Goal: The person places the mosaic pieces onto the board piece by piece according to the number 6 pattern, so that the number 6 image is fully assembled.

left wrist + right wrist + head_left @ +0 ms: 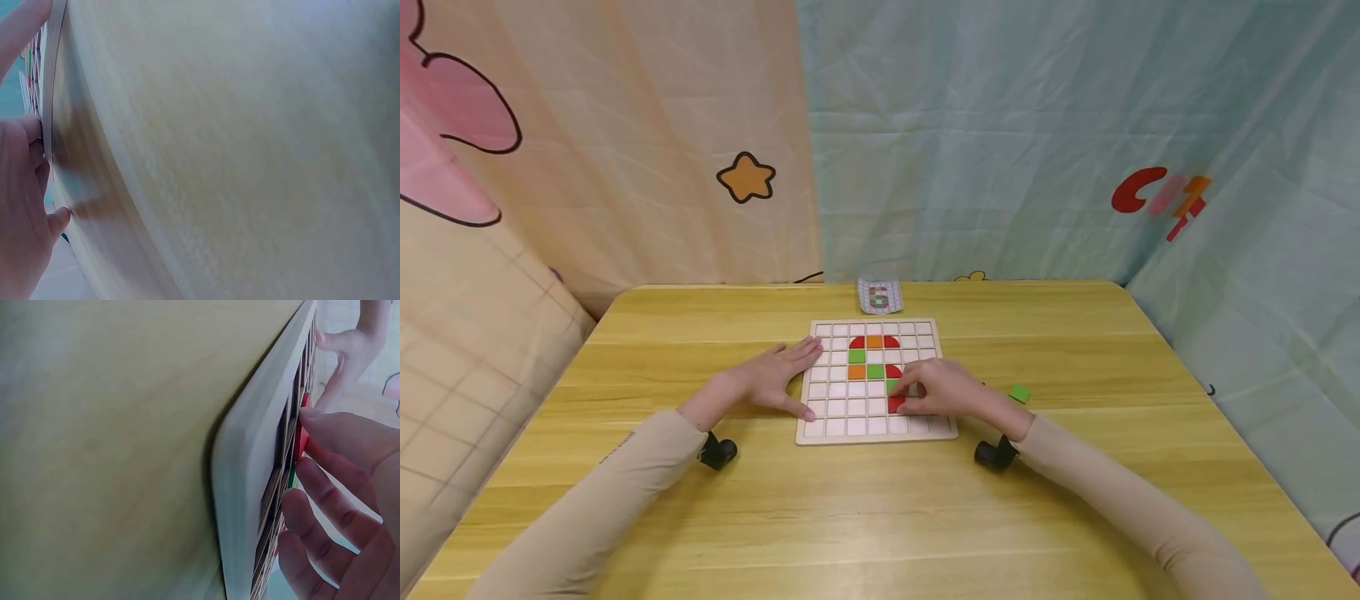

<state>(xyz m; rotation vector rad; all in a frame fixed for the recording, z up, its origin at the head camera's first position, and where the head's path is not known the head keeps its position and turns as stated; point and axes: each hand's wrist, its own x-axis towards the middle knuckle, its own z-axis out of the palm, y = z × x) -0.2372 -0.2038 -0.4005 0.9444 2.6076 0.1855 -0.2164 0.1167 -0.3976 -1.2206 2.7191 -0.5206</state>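
Note:
A wooden grid board (856, 408) with white cells lies on the table. My left hand (775, 379) rests on its left edge, fingers spread and straight. At the lower right of the grid my right hand (942, 387) pinches a red tile (302, 434) between thumb and fingers, right at a cell. Set in cells above it are an orange tile (874, 342) between two red rounded ones, a green tile (857, 357) on the left, then orange, green (875, 372) and red rounded tiles in a row. Another green tile (891, 387), partly hidden by the right fingers, sits just above the red one.
Behind the board lies a small card (880, 297) printed with a coloured grid pattern. A loose green tile (1019, 393) is on the table beyond the right wrist, with a bit of red showing beside that arm. Patterned curtains (1000, 150) hang behind the table (865, 525).

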